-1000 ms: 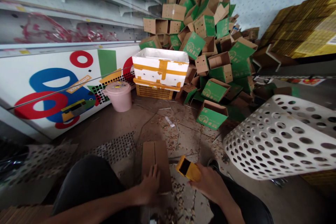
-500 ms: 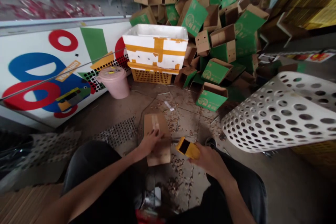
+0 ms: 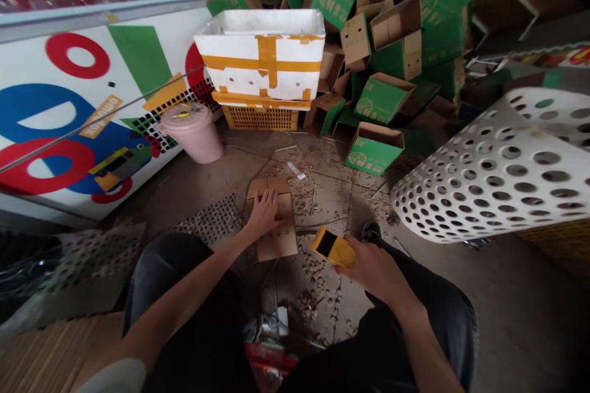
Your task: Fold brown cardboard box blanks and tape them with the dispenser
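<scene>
A small brown cardboard box [image 3: 282, 236] sits on the floor between my knees, its plain panel facing me and a seam or fold running across near its far end. My left hand [image 3: 263, 216] rests on the box from the left, fingers spread over that far part. To the right of the box, my right hand [image 3: 369, 264] is closed around a yellow hand tool [image 3: 338, 250] with a dark recess in its front end. The tool is held above the floor, apart from the box. Its exact kind I cannot make out.
Many green and brown cartons [image 3: 378, 98] are piled at the back. A white foam box [image 3: 265, 64] stands on a yellow crate [image 3: 262, 120], beside a pink lidded bucket [image 3: 196, 135]. A white perforated basket [image 3: 498, 172] leans at right. Small brown scraps [image 3: 318, 282] litter the floor.
The box has been turned: the tape strip on its upper face no longer shows, and a plain panel faces me. My left hand lies nearer its far end. The right hand keeps the yellow tool.
</scene>
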